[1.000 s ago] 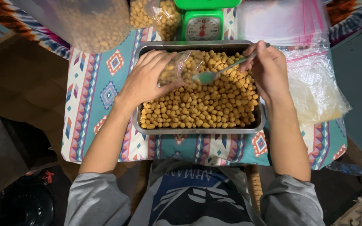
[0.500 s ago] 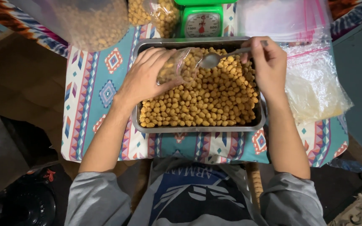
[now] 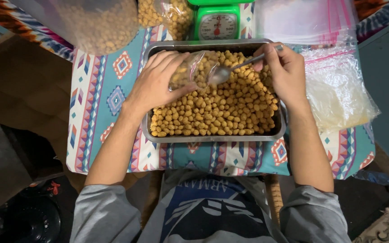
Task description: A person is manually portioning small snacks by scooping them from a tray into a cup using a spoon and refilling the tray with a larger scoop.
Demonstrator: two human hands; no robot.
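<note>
Right hand (image 3: pixel 284 72): grip closed on the handle of a slim metal spoon (image 3: pixel 230 71), whose bowl sits at the mouth of the bag, just above the heap in the tray.

Left hand (image 3: pixel 156 83): grip clamped on a small clear plastic bag (image 3: pixel 194 69), holding it tilted and open toward the spoon. The bag rests on the heap at the tray's far left and already shows some yellow balls inside; it looks only partly filled, as far as can be judged.

Rectangular steel tray (image 3: pixel 212 136): stands on the table in front of the person, filled almost edge to edge with small round golden-yellow snack balls (image 3: pixel 221 112). Most of the stock remains unbagged.

Table covering: cloth with a teal, white and pink geometric pattern (image 3: pixel 100 94).

Beyond the tray: a green dial kitchen scale (image 3: pixel 216 24); just left of it, a clear bag of the same snack balls (image 3: pixel 167 15); further left, a large clear sack of them (image 3: pixel 97 24).

Right of the tray: a stack of empty clear zip bags with pink seal strips (image 3: pixel 311 22), and a crumpled clear plastic wrapper (image 3: pixel 338 90).
</note>
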